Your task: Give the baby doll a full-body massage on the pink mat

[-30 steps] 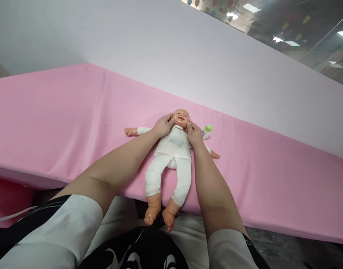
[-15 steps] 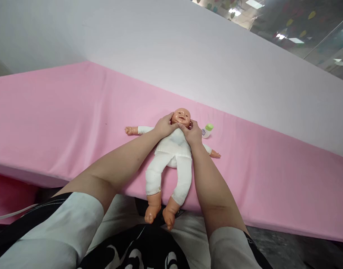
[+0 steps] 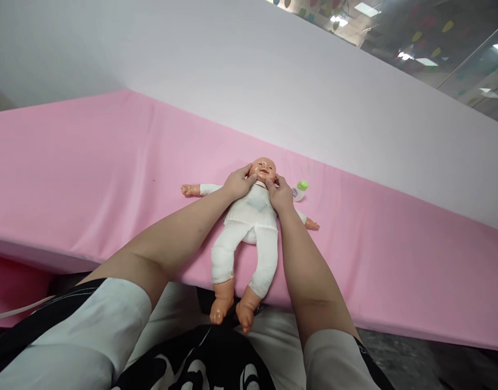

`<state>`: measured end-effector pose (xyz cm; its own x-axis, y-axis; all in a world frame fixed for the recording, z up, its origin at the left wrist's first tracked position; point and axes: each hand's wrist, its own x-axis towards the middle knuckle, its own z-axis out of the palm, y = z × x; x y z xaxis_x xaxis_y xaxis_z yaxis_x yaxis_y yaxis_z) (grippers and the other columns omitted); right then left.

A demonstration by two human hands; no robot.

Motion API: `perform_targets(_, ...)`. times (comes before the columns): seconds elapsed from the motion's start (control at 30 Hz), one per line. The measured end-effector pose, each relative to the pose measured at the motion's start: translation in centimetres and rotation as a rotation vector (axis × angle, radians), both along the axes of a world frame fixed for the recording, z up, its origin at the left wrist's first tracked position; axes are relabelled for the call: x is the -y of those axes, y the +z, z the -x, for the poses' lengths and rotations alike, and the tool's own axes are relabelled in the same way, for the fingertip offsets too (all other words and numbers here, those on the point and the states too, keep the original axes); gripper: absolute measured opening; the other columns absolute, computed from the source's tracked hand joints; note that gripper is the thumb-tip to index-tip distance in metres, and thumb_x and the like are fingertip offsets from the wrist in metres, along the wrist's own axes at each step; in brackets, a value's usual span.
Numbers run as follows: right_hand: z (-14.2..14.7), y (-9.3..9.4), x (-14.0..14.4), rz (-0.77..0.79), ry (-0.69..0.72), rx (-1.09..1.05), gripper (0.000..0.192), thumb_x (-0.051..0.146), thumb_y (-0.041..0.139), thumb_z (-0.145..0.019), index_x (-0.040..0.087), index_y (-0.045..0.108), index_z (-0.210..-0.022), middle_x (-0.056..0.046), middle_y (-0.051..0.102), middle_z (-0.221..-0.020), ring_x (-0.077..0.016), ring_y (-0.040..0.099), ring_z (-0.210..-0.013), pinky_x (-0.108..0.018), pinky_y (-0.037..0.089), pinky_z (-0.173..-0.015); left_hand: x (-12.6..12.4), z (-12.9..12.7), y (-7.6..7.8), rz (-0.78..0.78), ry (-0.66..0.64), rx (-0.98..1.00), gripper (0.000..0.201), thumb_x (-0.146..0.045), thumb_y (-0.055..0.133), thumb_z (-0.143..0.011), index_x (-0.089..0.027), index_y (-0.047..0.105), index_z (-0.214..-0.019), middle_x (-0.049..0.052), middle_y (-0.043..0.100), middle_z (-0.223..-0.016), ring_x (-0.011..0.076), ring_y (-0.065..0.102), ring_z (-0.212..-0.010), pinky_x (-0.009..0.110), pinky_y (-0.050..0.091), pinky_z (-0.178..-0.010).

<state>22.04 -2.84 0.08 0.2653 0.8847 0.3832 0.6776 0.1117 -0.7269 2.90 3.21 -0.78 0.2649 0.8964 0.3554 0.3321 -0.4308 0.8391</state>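
A baby doll (image 3: 254,208) with a white cloth body lies on its back, face up, arms spread to both sides. Its bare plastic feet hang past the front edge of the pink-covered table. My left hand (image 3: 239,182) cups the left side of the doll's head (image 3: 264,167), thumb on the lower cheek near the chin. On the other side my right hand (image 3: 280,192) holds the head the same way, thumb by the chin. The fingertips behind the head are partly hidden. Just right of my right hand lies a small bottle (image 3: 301,189) with a green cap.
The pink cover (image 3: 90,173) stretches far to both sides, with soft folds at left. A pale wall (image 3: 240,76) rises behind the table. Glass panels (image 3: 419,49) are at the top right. My lap is close under the front edge.
My thumbs have moved apart, from together under the chin outward and up onto the lower cheeks. The doll and the bottle stay in place.
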Motion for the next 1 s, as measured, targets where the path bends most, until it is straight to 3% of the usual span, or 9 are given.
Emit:
perform_targets(0.17,-0.6,-0.5,-0.3,-0.02,0.002,0.061,0.056,0.06,0.051,-0.104,0.021,0.063,-0.142,-0.014,0.073,-0.137,-0.0288,0.068,-0.126,-0.046,0.049,-0.114,-0.7,-0.2,-0.4,0.028,-0.005,0.064,0.062,-0.046,0.052,-0.103,-0.017,0.054,-0.158,0.009,0.054,-0.161,0.0268,0.05,-0.151,0.04,0.034,-0.129)
perform_targets(0.37,-0.4,-0.5,-0.1,-0.032,-0.009,0.008,0.056,0.059,0.034,-0.109,0.023,0.065,-0.14,-0.011,0.078,-0.125,-0.0252,0.073,-0.112,-0.043,0.054,-0.104,-1.2,-0.3,-0.8,0.011,0.006,0.105,0.057,-0.045,0.049,-0.104,-0.016,0.062,-0.151,0.011,0.059,-0.157,0.0269,0.054,-0.148,0.042,0.034,-0.128)
perform_targets(0.5,0.2,0.0,0.3,-0.021,-0.038,-0.004,0.056,0.064,0.047,-0.103,0.023,0.066,-0.136,-0.012,0.078,-0.123,-0.0263,0.073,-0.111,-0.044,0.054,-0.104,-0.3,-0.1,-0.1,0.016,-0.012,0.094,0.061,-0.054,0.051,-0.102,-0.019,0.062,-0.151,0.009,0.064,-0.152,0.0281,0.059,-0.142,0.041,0.041,-0.124)
perform_targets(0.67,1.1,1.1,1.1,0.023,-0.055,-0.02,0.074,0.073,0.08,-0.077,0.022,0.067,-0.129,-0.011,0.078,-0.119,-0.0269,0.075,-0.101,-0.043,0.057,-0.098,1.0,0.1,1.2,0.047,-0.025,0.02,0.072,-0.056,0.079,-0.081,-0.024,0.067,-0.144,0.005,0.075,-0.136,0.032,0.069,-0.125,0.04,0.053,-0.111)
perform_targets(0.8,1.3,1.3,1.1,0.025,-0.083,-0.017,0.072,0.073,0.081,-0.074,0.023,0.067,-0.123,-0.01,0.079,-0.115,-0.0267,0.075,-0.1,-0.043,0.058,-0.097,1.1,0.0,1.4,0.078,-0.01,0.032,0.073,-0.052,0.081,-0.079,-0.022,0.067,-0.143,0.006,0.075,-0.135,0.0322,0.069,-0.125,0.039,0.053,-0.11)
perform_targets(1.0,0.6,0.6,0.4,0.024,-0.061,-0.01,0.058,0.065,0.076,-0.085,0.024,0.068,-0.125,-0.008,0.079,-0.117,-0.0254,0.076,-0.1,-0.042,0.058,-0.098,0.6,0.1,0.9,0.046,-0.018,0.055,0.067,-0.05,0.074,-0.086,-0.021,0.065,-0.146,0.008,0.074,-0.137,0.0303,0.07,-0.124,0.039,0.053,-0.111)
